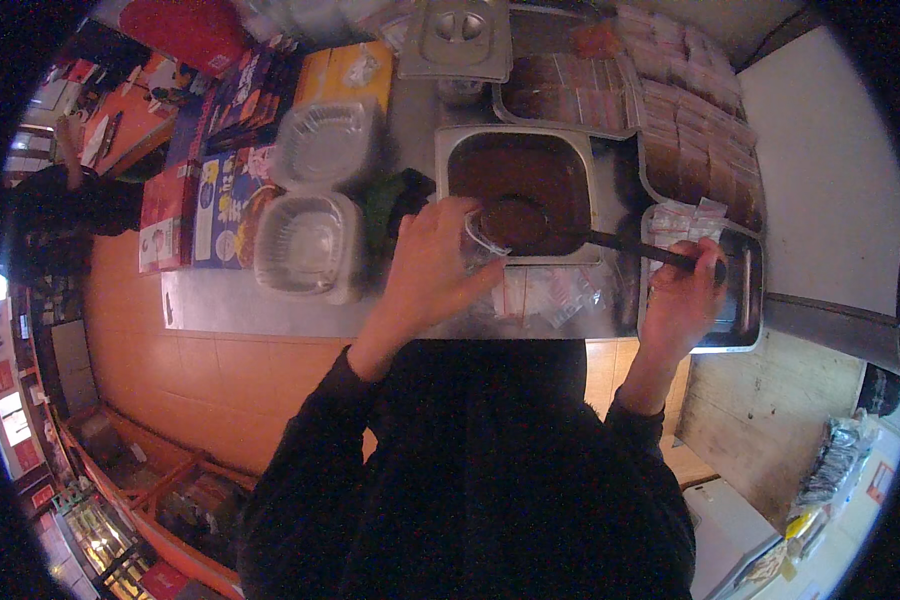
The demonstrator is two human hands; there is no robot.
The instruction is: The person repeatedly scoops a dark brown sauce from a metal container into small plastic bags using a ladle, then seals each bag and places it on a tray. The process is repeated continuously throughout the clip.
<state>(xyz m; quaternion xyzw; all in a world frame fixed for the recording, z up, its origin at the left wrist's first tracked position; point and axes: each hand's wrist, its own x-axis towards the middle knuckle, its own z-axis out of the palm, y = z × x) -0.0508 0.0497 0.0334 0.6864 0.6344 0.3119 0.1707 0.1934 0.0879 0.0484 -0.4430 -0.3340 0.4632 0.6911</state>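
A steel pan (594, 172) of dark brown sauce (487, 161) is set into the counter before me. My right hand (679, 300) grips the black handle of a ladle (630, 244). The ladle's round bowl (516, 223) is over the near part of the pan, with dark sauce in it. At the pan's near left corner, my left hand (431, 274) holds a small clear plastic bag or cup (484, 238) by its side. Its mouth lies beside the ladle's bowl. Whether the two touch is not clear. Below the pan lie small clear plastic bags (529, 292) with red edges.
On the right are steel trays (645, 176) of filled sachets (679, 124) and a tray (754, 300) with empty-looking bags. Stacked clear plastic containers (307, 244) and printed boxes (229, 202) stand left. A steel lid (456, 45) lies behind. Another person's arm (67, 150) shows far left.
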